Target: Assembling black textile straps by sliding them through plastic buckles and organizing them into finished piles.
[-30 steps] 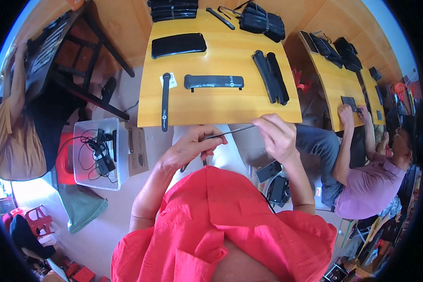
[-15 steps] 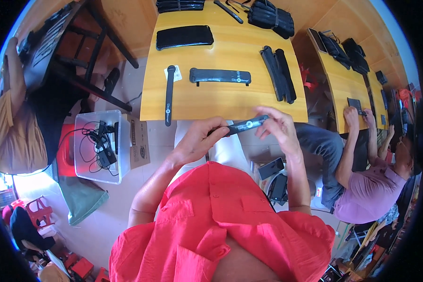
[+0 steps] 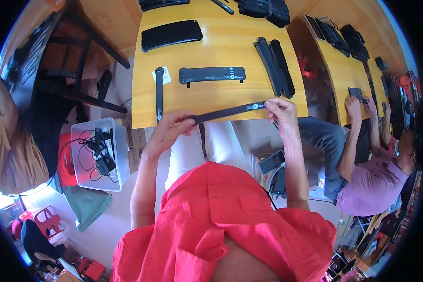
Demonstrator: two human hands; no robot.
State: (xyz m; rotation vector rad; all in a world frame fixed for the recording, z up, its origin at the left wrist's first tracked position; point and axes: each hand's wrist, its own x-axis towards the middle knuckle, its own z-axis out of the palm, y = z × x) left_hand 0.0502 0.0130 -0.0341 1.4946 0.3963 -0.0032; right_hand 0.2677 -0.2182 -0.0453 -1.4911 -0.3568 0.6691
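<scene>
A long black strap (image 3: 228, 112) with white print near one end is stretched out between my hands, just off the table's near edge. My left hand (image 3: 173, 130) pinches its left end, and my right hand (image 3: 283, 116) grips the printed end between thumb and fingers. Beyond it on the yellow wooden table (image 3: 221, 49) lies a neat row of black straps (image 3: 211, 75), with two small dark tabs showing under its near edge. To the left, a single black strap (image 3: 159, 91) rests upright over a white label (image 3: 166, 75).
Black strap bundles (image 3: 273, 68) lie at the table's right, a black stack (image 3: 171, 35) farther back, and tied bundles (image 3: 264, 11) at the far edge. A clear plastic bin (image 3: 120, 162) of cables stands on the floor at left. A co-worker (image 3: 369, 188) sits at right.
My hands have moved apart, drawing the strap out to its length; before, my left hand covered much of it and my right fingers were loosely spread. The view has shifted slightly.
</scene>
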